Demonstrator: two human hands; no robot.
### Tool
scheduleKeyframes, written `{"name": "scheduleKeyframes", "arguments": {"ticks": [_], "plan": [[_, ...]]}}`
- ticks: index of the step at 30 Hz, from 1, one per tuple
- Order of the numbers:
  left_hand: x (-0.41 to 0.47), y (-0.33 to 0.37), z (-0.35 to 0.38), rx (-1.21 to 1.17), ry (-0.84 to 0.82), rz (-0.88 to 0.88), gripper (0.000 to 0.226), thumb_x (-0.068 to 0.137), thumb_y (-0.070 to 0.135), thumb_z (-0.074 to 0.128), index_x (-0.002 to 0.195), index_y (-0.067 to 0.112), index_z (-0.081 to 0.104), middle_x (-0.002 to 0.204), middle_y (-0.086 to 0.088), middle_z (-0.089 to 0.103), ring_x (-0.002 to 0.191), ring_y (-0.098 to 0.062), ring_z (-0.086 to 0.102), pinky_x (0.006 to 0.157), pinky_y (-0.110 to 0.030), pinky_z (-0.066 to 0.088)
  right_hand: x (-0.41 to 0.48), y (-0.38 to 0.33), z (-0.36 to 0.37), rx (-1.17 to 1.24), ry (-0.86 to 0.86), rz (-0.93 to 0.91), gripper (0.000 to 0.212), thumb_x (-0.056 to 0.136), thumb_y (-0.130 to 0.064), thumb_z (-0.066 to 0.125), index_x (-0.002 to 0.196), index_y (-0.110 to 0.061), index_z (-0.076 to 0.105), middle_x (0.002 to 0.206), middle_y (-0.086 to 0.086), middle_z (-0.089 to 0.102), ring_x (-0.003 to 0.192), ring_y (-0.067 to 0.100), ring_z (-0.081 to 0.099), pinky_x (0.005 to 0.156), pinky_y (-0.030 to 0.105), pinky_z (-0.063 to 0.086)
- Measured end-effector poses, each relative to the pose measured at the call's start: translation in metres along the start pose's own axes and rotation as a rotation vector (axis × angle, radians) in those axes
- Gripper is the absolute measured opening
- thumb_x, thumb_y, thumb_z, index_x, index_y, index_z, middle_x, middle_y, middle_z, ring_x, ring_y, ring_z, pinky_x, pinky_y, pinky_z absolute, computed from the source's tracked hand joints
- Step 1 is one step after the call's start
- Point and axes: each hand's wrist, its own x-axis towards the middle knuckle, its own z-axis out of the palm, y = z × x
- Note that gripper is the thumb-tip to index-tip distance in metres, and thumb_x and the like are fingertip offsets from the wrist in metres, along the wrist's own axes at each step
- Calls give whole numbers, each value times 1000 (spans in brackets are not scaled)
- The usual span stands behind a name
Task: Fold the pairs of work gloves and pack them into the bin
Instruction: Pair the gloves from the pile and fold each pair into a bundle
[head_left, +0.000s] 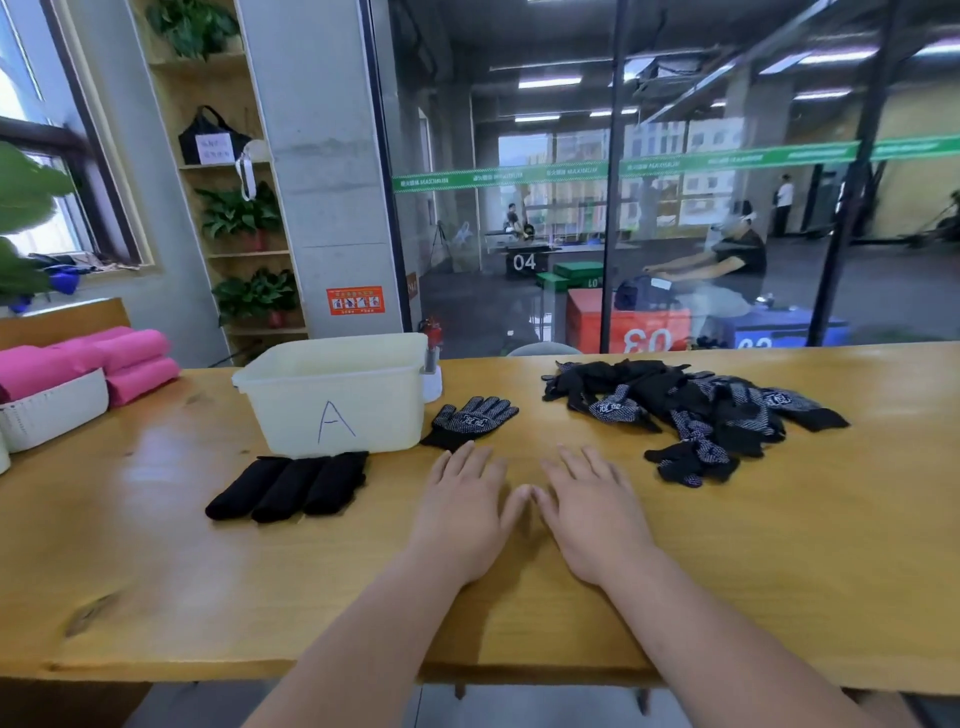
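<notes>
My left hand (462, 512) and my right hand (592, 512) lie flat on the wooden table (156, 545), palms down, thumbs nearly touching, holding nothing. A black dotted work glove (470, 422) lies flat just beyond my left hand, beside the translucent white bin (337, 395) marked "A". Three folded black glove bundles (288, 486) lie side by side in front of the bin. A loose pile of black dotted gloves (701, 415) sits to the right, beyond my right hand. The bin's inside looks bare from here.
A white basket (52, 415) and pink rolled bundles (104, 364) stand at the table's left end. A glass wall runs behind the table's far edge. A small white object (431, 379) stands behind the bin's right corner.
</notes>
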Motion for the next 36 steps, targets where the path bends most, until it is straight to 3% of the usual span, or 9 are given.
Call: {"name": "scheduleKeyframes", "arguments": {"ticks": [5, 7, 13, 21, 25, 30, 33, 36], "plan": [[24, 21, 15, 4, -13, 54, 66, 108, 65, 16, 160, 30, 38, 170, 3, 33, 161, -19, 16, 132, -43, 9, 3, 40, 0, -29, 49, 52, 70, 104, -64, 5, 157, -36, 39, 173, -3, 24, 162, 25, 11, 128, 50, 19], [34, 24, 18, -3, -22, 67, 66, 109, 64, 17, 161, 29, 37, 170, 3, 33, 161, -19, 16, 132, -43, 9, 6, 56, 0, -45, 43, 84, 66, 106, -63, 10, 157, -34, 41, 175, -3, 21, 163, 26, 8, 129, 51, 18], [56, 22, 31, -107, -62, 18, 67, 108, 65, 18, 163, 31, 34, 172, 4, 30, 161, -17, 13, 132, -42, 9, 25, 86, -2, -94, 26, 171, 65, 107, -65, 15, 163, -37, 28, 177, -1, 8, 163, 27, -3, 131, 52, 9], [56, 19, 37, -195, -62, -11, 65, 108, 64, 23, 162, 30, 37, 169, 4, 34, 160, -18, 15, 131, -42, 13, 67, 109, 11, -157, -74, 311, 73, 104, -67, 14, 166, -30, 23, 176, 7, 9, 162, 36, -5, 131, 55, 3], [58, 18, 40, -197, -49, -11, 65, 108, 64, 23, 161, 29, 39, 167, 4, 36, 159, -18, 17, 131, -42, 15, 78, 114, 17, -169, -74, 298, 70, 106, -60, 19, 164, -23, 31, 173, 0, 24, 161, 32, 6, 131, 53, 5], [57, 18, 40, -201, -40, -14, 64, 109, 63, 26, 160, 28, 42, 165, 4, 39, 157, -18, 22, 130, -41, 18, 73, 111, 16, -161, 90, 176, 56, 108, -47, 27, 156, -25, 48, 157, -7, 48, 150, 19, 34, 130, 47, 14], [55, 19, 37, -210, -24, -12, 62, 109, 61, 29, 158, 27, 45, 163, 4, 42, 155, -18, 24, 128, -40, 20, 65, 108, 11, -48, 143, 56, 46, 107, -36, 43, 149, -28, 58, 150, -11, 56, 138, 14, 49, 122, 39, 30], [54, 21, 34, -213, -3, -4, 58, 110, 58, 32, 156, 26, 48, 161, 6, 45, 153, -17, 27, 126, -38, 22, 57, 103, 6, 230, 172, 44, 41, 99, -26, 61, 139, -31, 67, 136, -13, 65, 116, 9, 62, 103, 33, 51]]}}
